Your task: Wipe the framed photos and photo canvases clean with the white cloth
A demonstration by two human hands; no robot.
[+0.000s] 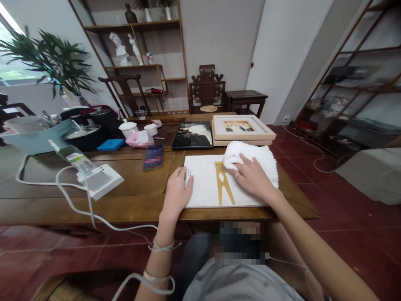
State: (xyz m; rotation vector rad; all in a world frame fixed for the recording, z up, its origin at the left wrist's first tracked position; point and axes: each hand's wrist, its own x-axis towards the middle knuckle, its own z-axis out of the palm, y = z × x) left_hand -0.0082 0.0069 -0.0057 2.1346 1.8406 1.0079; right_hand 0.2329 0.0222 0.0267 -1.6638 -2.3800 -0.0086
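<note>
A white board (203,188) with a gold giraffe-like figure (223,182) lies flat on the wooden table (134,209) in front of me. My left hand (178,190) rests flat on the board's left edge, fingers stretched out. My right hand (250,175) presses a white towel (253,156) onto the board's upper right part, fingers lying on the cloth.
Beyond the board lie a dark photo print (192,134) and a light framed picture (241,127). A phone (153,156), a white power strip (100,179) with cables, tea ware (128,127), pots and a plant (53,58) fill the left. Shelves and chairs stand behind.
</note>
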